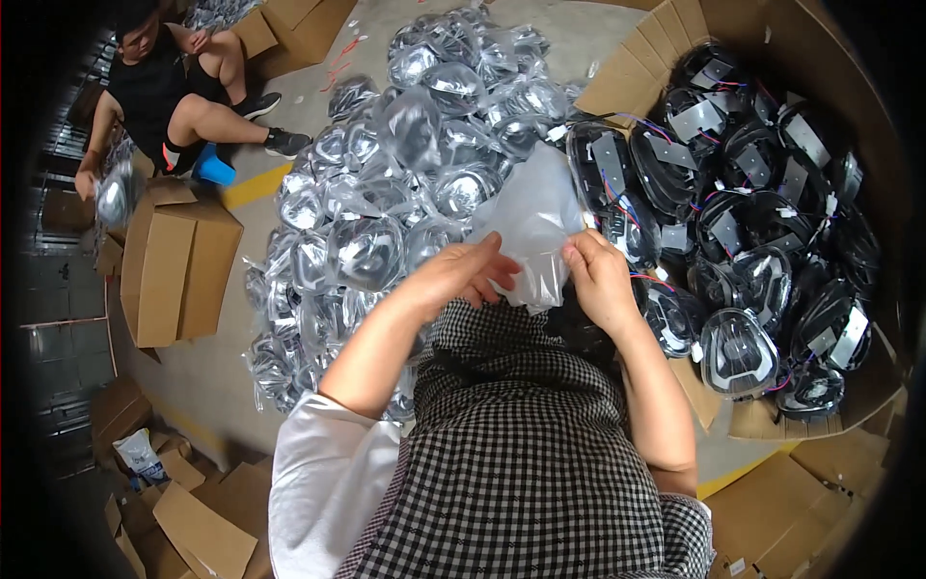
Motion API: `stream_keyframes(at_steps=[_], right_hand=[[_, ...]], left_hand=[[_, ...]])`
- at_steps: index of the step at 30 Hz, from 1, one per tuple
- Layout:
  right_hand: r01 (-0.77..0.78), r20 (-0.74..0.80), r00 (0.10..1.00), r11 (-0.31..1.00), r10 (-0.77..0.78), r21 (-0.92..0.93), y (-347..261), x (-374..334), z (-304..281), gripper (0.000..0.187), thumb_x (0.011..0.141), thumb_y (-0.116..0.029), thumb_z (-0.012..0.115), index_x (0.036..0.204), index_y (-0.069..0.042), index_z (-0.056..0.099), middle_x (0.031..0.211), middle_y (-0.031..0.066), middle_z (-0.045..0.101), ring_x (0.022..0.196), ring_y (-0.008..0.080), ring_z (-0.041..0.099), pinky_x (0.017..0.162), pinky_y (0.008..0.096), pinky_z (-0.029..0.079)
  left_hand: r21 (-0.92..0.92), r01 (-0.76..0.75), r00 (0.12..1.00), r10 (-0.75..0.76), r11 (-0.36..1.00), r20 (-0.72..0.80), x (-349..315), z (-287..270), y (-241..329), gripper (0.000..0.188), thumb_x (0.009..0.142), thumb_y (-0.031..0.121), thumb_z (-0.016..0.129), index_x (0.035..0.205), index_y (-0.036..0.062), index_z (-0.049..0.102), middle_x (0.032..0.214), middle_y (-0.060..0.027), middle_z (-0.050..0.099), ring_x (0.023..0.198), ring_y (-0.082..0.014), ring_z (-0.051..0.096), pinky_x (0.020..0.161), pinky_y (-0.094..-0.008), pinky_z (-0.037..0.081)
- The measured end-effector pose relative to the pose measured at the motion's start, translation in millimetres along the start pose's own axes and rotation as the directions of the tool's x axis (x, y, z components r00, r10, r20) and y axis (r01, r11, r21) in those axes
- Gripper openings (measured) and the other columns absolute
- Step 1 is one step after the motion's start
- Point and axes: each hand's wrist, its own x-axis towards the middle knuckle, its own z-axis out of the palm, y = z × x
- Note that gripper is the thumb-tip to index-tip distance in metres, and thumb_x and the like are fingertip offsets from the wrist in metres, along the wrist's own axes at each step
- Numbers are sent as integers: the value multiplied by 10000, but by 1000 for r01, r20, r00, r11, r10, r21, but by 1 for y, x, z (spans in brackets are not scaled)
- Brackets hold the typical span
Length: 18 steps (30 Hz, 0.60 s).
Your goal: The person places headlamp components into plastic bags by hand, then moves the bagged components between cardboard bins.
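A translucent plastic bag [536, 201] hangs in front of my apron. My right hand [600, 275] pinches its near right edge between thumb and fingers. Beside the bag's left edge is my left hand [461, 275], its fingers loosely bent and apart; whether they touch the film is not clear. I cannot make out anything inside the bag. Beyond my hands lies a big heap of bagged clear-fronted lamps [367, 249]. To the right, a large open carton [632, 72] holds many unbagged black lamps [738, 352] with metal plates and coloured wires.
At the upper left a person [154, 87] sits low, one hand by a bagged lamp [116, 193]. A blue container [214, 166] stands near that person, behind a cardboard box [183, 261]. More open cartons [207, 521] lie lower left; flattened cardboard [772, 502] is lower right.
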Motion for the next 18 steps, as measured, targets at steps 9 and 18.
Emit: stream_keyframes(at_steps=[9, 18], right_hand=[[243, -29, 958, 866, -284, -437, -22, -38, -23, 42, 773, -92, 636, 752, -59, 620, 760, 96, 596, 789, 262, 600, 702, 376, 428], [-41, -227, 968, 821, -109, -569, -44, -57, -77, 735, 776, -216, 720, 1391, 3, 384, 1360, 194, 471, 1172, 352, 519, 937, 425, 429]], left_hand=[[-194, -359, 898, 282, 913, -337, 3, 20, -5, 112, 884, 139, 668, 866, 30, 683, 813, -26, 668, 726, -108, 614, 695, -260, 504], [-808, -527, 825, 387, 263, -412, -52, 2, 9, 216, 895, 103, 611, 1092, 16, 602, 1133, -160, 634, 1060, -306, 624, 904, -467, 529]])
